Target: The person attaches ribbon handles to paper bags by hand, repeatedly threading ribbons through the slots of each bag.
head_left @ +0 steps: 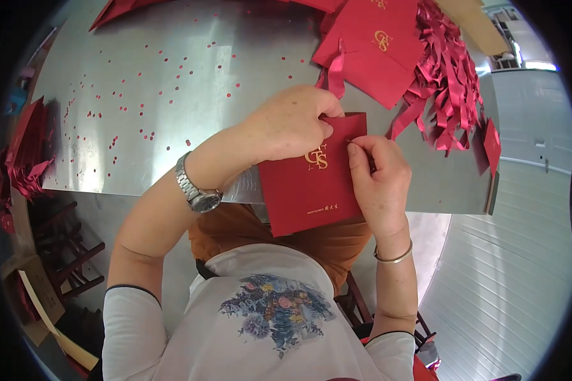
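A red paper gift bag (305, 200) with gold print lies flat at the table's near edge, its lower end sticking out over my lap. My left hand (295, 124) reaches across it with fingers closed at the bag's top edge. At the bag's right side, my right hand (381, 178) is closed, thumb and forefinger pinched together near the upper corner. What lies in that pinch is too small to make out. A red ribbon (337, 71) rises just beyond my left hand; whether it joins this bag is hidden.
A heap of red ribbons (442, 82) spreads over the table's right side, next to stacked red bags (378, 54). Small red paper dots (142, 114) are scattered on the metal table (235, 38). More red bags (28, 136) stand at the far left. Cardboard (44, 292) sits lower left.
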Demonstrator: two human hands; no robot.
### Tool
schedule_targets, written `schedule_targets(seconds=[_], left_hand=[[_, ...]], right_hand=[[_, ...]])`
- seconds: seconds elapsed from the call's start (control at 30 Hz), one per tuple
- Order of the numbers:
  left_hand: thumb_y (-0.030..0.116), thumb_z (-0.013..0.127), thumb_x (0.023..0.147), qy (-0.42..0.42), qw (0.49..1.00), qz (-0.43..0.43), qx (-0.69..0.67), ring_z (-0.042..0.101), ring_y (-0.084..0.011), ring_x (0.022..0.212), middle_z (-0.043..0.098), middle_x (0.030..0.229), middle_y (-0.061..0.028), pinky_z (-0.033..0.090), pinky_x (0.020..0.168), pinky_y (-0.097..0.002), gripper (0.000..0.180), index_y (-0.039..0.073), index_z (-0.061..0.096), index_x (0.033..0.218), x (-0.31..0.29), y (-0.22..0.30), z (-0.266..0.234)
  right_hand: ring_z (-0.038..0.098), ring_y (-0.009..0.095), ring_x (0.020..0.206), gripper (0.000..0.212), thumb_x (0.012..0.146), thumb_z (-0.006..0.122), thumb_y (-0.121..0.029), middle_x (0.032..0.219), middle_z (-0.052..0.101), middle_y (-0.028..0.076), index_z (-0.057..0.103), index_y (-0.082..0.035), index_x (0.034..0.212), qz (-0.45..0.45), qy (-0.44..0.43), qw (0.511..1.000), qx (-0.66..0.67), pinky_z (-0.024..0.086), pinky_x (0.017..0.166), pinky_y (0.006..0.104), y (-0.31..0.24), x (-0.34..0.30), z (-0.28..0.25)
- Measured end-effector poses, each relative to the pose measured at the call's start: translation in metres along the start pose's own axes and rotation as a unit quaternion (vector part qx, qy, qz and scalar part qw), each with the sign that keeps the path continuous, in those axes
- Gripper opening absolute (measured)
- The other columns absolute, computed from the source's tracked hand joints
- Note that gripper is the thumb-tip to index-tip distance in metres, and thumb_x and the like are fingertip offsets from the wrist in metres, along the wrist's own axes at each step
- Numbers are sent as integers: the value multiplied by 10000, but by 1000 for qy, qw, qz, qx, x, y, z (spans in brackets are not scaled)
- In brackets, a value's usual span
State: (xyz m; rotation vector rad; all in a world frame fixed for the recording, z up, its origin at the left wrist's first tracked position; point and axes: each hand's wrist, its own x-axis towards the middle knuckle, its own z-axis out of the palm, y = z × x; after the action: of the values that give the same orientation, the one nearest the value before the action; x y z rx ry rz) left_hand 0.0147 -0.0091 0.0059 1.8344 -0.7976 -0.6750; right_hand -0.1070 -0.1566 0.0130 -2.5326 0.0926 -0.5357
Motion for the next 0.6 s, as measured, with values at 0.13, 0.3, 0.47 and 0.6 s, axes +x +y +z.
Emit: schedule_targets(seconds=[0.13, 0.3, 0.47, 0.6], left_hand=[[4, 588, 831, 5, 1000, -4, 12, 618, -185, 758, 665, 819, -122, 478, 704, -312, 149, -47, 650, 957, 1, 1, -3], [0, 605, 822, 10, 1000, 11, 25, 609, -183, 728, 661, 791, -123, 474, 690, -311, 132, -53, 644, 936, 0, -1, -4], [-10, 602, 825, 18, 1000, 6, -8, 614, -158, 750, 676, 816, -100, 482, 705, -293, 139, -48, 652, 948, -1, -2, -2], [-15, 600, 827, 11, 999, -6, -30, 623, -137, 785, 692, 850, -78, 490, 727, -276, 163, -41, 666, 973, -3, -1, -2]], right_hand=[[577, 295, 688, 70, 793, 700, -37, 748, 631, 99, 637, -37, 823, 5, 8, 1000, 8, 470, 621, 380, 1, 2, 3], [572, 276, 679, 68, 795, 711, -51, 751, 635, 93, 651, -43, 824, -9, 27, 1000, 11, 470, 617, 371, 2, 2, 9], [571, 272, 668, 64, 794, 714, -54, 731, 633, 83, 653, -47, 811, 13, 27, 999, 26, 471, 615, 370, 2, 5, 12], [578, 275, 666, 64, 798, 715, -78, 717, 633, 80, 656, -54, 799, 18, 21, 999, 21, 476, 624, 377, 1, 8, 12]])
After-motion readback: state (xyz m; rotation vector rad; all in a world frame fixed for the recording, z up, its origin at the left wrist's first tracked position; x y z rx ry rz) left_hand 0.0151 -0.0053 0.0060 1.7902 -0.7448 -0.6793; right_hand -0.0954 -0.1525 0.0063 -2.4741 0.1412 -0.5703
